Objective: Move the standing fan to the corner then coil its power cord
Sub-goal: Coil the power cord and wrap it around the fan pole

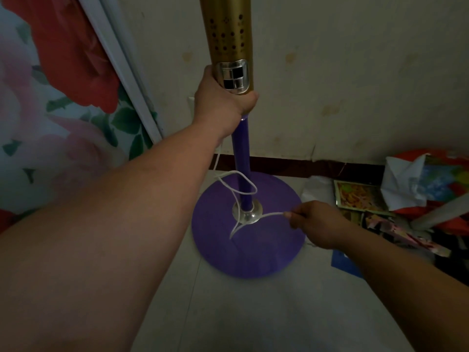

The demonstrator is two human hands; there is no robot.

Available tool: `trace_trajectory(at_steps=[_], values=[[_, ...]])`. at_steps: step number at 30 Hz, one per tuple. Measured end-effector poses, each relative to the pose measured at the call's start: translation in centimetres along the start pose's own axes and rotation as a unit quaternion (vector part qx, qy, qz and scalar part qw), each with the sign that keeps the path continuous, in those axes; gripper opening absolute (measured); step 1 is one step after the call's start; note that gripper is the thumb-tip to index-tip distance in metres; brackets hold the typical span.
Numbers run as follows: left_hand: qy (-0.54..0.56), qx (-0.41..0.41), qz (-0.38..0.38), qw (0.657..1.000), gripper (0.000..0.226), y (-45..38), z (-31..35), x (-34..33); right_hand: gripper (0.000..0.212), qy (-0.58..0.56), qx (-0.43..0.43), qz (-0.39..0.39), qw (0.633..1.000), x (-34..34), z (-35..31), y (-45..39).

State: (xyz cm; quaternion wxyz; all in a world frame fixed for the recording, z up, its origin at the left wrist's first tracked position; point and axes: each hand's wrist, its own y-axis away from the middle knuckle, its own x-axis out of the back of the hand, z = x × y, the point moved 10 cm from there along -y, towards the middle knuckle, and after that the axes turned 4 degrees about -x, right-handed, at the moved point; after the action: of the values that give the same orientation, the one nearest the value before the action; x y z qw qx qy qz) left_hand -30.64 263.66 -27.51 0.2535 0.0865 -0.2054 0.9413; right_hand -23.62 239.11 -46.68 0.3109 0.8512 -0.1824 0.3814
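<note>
Left hand (223,97) grips fan pole (241,158); right hand (314,222) fingers pinch cord (272,214); wrap snug, even loops.

Standing fan (242,158): gold control column at 12 o'clock, purple pole below it, round purple base (253,252) on the pale floor (228,313) near the wall. Left hand (223,97): grips the foot of the gold column. Power cord (237,185): white, looped loosely round the pole above the chrome collar (247,212), running out toward 3 o'clock. Right hand (314,223): fingers pinch the cord over the base. Clutter of papers (406,189): at 3 o'clock by the wall. Floral panel (58,97): at 9 o'clock.
</note>
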Motion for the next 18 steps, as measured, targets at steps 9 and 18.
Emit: trace_trajectory(at_steps=[9, 18], values=[[0.0, -0.015, -0.008, 1.0, 0.064, 0.2, -0.2, -0.5, 0.039, 0.008, -0.026, -0.016, 1.0, 0.0, 1.0, 0.3], [0.012, 0.009, 0.006, 1.0, 0.064, -1.8, -0.9, 1.5, 0.042, 0.059, 0.01, -0.051, 0.997, -0.3, -2.2, 0.6]])
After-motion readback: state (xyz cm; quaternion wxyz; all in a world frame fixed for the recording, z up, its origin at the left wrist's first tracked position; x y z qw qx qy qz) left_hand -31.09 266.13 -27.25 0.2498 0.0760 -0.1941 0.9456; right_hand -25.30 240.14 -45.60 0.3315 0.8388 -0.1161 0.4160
